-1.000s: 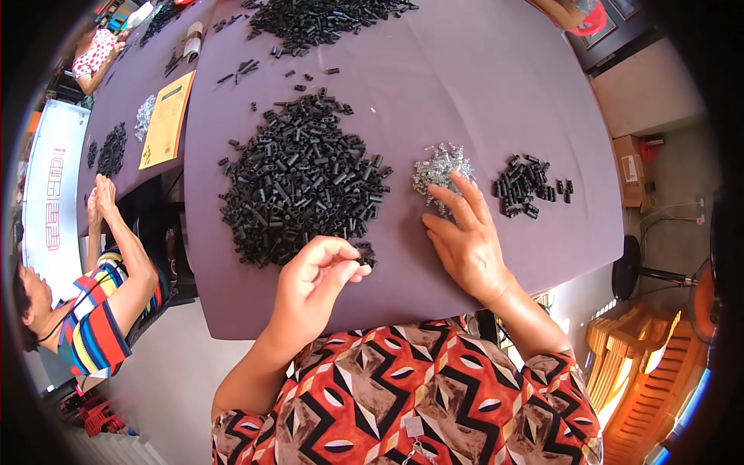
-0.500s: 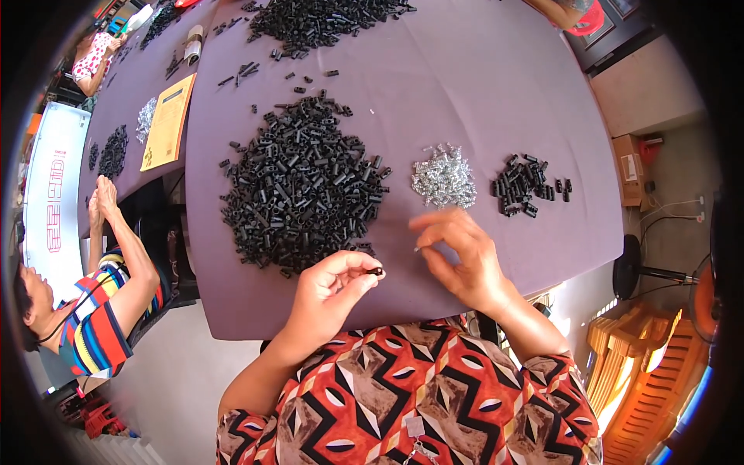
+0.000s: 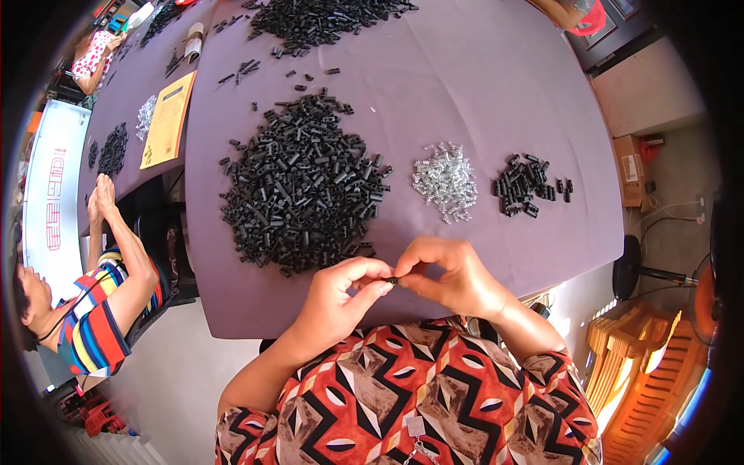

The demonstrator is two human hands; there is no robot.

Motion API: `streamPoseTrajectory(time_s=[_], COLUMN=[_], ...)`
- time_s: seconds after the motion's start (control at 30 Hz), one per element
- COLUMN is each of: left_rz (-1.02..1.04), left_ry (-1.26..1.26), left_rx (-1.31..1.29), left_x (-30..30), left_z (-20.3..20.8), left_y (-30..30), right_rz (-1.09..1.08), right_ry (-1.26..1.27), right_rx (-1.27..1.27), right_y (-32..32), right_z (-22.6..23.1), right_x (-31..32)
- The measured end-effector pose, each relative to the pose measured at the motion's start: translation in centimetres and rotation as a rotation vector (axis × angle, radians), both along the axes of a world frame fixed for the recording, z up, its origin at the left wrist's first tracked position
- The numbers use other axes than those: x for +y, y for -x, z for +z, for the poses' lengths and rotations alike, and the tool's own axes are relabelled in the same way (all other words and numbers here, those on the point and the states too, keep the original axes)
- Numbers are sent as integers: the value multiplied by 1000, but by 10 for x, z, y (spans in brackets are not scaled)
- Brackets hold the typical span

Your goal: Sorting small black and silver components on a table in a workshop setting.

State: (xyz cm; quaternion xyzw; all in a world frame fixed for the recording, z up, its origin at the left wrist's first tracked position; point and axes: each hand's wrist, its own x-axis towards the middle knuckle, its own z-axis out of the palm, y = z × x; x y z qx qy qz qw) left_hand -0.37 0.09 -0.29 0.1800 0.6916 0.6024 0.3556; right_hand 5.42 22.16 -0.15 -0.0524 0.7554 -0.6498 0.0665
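My left hand pinches a short black plastic tube between thumb and fingertips, over the near edge of the table. Against the tube's right end, my right hand has thumb and forefinger closed. The tiny silvery piece it carried a moment ago is hidden by the fingertips now. Beyond my left hand spreads a large heap of black tubes. A small pile of shiny silvery pieces, which look like little springs, lies beyond my right hand. Farther right sits a smaller group of black tubes.
A purple-grey cloth covers the table. More black parts lie at the far side. To the left, a co-worker in a striped top sits by a yellow booklet. Orange plastic stools stand at lower right.
My right hand has moved left and down from beside the silvery pile, bringing its fingertips to the black tube. My left hand and the tube have shifted slightly right.
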Motion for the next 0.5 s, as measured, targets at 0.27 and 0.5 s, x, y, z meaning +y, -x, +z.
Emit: streamPoseTrajectory(time_s=[0.27,0.5], left_rz=[-155,190], left_ry=[-89,-201], left_rx=[-69,-237], left_x=[-21,-37], left_z=[5,-3], left_y=[-4,0], right_rz=[280,6], right_ry=[336,-605], right_rx=[-377,507], right_y=[12,59], right_z=[0,-15], right_x=[3,-22])
